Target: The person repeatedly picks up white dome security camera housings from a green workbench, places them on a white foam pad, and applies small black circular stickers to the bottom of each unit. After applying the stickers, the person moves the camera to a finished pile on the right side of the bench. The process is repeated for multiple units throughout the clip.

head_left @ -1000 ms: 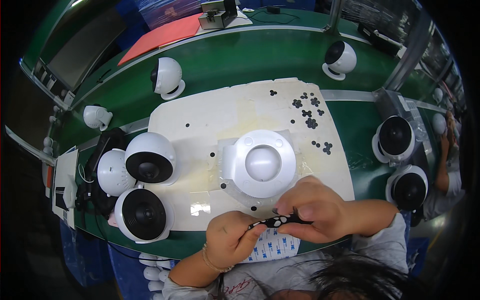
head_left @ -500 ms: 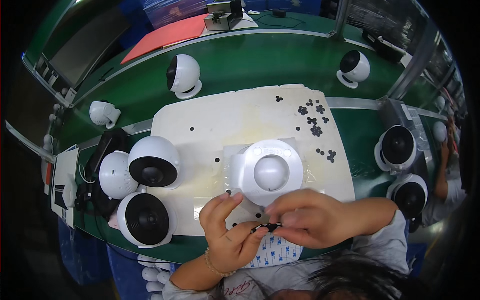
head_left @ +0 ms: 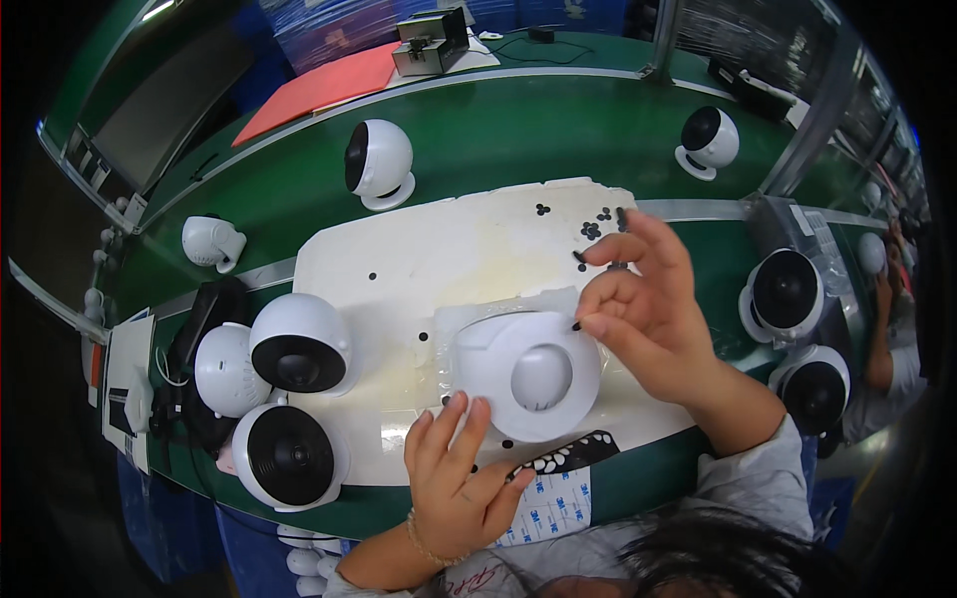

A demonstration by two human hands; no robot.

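A white round camera housing [head_left: 528,374] lies face up on a white mat [head_left: 449,249]. My left hand [head_left: 459,478] rests flat at the housing's lower left rim, fingers spread, fingertips touching it. My right hand [head_left: 648,309] hovers over the housing's upper right edge. Its thumb and forefinger pinch a small black pad [head_left: 576,325]. A backing strip [head_left: 563,456] with black and white pads lies in front of the housing, between my hands. Several loose black pads [head_left: 598,224] sit at the mat's far right corner.
Three white dome cameras [head_left: 299,349] cluster at the left on the green bench [head_left: 498,130]. Others stand behind [head_left: 379,159], far right [head_left: 708,140] and right [head_left: 788,294]. A red folder [head_left: 319,85] lies at the back. Another person's arm [head_left: 882,339] works at the right edge.
My right hand has lifted from the strip up to the housing's upper right, carrying a black pad. My left hand let go of the strip and now rests against the housing.
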